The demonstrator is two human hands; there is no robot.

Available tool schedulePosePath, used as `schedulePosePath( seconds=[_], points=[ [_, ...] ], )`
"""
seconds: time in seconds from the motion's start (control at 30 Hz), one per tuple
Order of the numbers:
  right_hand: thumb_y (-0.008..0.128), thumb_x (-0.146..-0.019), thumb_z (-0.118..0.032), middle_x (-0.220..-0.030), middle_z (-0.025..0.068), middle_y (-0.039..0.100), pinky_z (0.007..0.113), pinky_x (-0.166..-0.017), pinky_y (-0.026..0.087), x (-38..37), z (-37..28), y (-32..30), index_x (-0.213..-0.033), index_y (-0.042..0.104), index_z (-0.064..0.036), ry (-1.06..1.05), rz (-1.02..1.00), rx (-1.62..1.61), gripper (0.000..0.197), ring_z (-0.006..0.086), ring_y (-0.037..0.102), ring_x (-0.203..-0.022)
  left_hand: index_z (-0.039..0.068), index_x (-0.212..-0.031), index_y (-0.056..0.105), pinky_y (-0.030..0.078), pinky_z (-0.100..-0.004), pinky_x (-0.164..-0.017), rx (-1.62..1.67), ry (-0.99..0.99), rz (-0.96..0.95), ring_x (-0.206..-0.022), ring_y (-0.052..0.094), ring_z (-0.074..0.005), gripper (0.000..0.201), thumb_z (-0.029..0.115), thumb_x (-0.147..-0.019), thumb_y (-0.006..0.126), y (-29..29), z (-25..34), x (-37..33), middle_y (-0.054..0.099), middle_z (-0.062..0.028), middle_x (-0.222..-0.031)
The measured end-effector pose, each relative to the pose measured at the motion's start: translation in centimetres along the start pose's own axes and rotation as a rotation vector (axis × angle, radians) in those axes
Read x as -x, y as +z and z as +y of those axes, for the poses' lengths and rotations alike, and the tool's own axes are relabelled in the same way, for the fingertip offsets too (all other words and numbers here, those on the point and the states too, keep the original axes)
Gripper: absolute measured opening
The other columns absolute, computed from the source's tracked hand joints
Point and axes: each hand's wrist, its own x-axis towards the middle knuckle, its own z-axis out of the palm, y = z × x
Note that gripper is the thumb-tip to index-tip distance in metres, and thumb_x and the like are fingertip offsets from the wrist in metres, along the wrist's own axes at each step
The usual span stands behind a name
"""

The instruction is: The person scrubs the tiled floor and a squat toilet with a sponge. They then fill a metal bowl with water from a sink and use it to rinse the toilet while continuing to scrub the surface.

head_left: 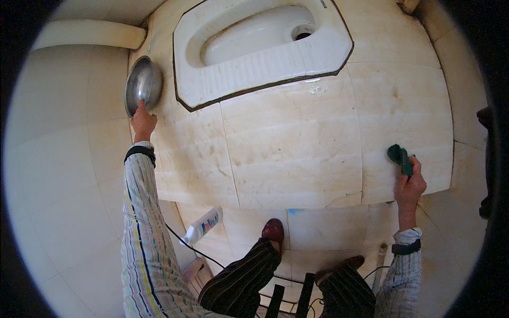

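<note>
At the far left, a shiny metal basin [144,85] is tilted on its side near the wall. My left hand [143,123] grips its near rim, with a digit reaching over the inside. On the right, my right hand [410,184] is closed on a dark green scouring pad [401,159], which bends out beyond the fingers over the tiles. Whether the pad touches the floor I cannot tell. Brown stains mark the cream tiled floor [297,153] between my hands.
A white squat toilet [249,87] with a dark edge is set into the raised floor, with a small wet patch beside it. Below the step, a white bottle [201,225] lies near my shoe [273,230]. A pale pipe [90,34] runs along the left wall.
</note>
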Motion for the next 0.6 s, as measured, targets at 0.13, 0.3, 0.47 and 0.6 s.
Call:
schedulePosePath(
  seconds=[0.13, 0.3, 0.47, 0.6],
  points=[
    [0.051, -0.078, -0.021, -0.084, 0.0153, 0.064, 0.039, -0.062, 0.05, -0.6, 1.7, 1.2, -0.112, 0.054, -0.0089, 0.093, -0.115, 0.021, 0.036, 0.033, 0.063, -0.07, 0.008, -0.121, 0.048, 0.047, -0.045, -0.079, -0.226, 0.192, -0.009, -0.092, 0.061, -0.0302, 0.055, 0.022, -0.071, 0.066, 0.4, 2.6, 1.0, 0.061, -0.0132, -0.102],
    [0.059, -0.072, -0.013, -0.08, 0.0144, 0.062, 0.041, -0.061, 0.048, -0.7, 2.1, 5.2, -0.113, 0.051, -0.0102, 0.152, -0.185, 0.061, 0.042, 0.0338, 0.061, -0.067, 0.006, -0.105, 0.059, 0.05, -0.0434, -0.066, -0.006, 0.375, -0.062, -0.081, 0.061, -0.0325, 0.034, 0.014, -0.072, 0.059, 2.6, 5.9, 4.7, 0.06, -0.0159, -0.093],
    [0.061, -0.074, -0.008, -0.085, 0.0158, 0.063, 0.043, -0.065, 0.047, 2.7, -0.1, 12.4, -0.113, 0.05, -0.0121, 0.323, -0.521, 0.014, 0.04, 0.0352, 0.061, -0.075, 0.013, -0.106, 0.058, 0.047, -0.0453, -0.06, 0.083, 0.657, -0.176, -0.074, 0.059, -0.0319, 0.033, 0.006, -0.074, 0.053, 6.2, 7.4, 12.7, 0.057, -0.0115, -0.083],
    [0.052, -0.087, -0.018, -0.078, 0.0172, 0.061, 0.041, -0.061, 0.046, 6.4, -2.5, 16.7, -0.11, 0.052, -0.0084, 0.642, -0.755, -0.192, 0.025, 0.0316, 0.059, -0.065, 0.015, -0.112, 0.056, 0.04, -0.0403, -0.064, 0.1, 0.826, -0.317, -0.081, 0.055, -0.0255, 0.04, 0.005, -0.074, 0.052, 6.6, 7.8, 18.8, 0.054, -0.0076, -0.084]
  ],
)
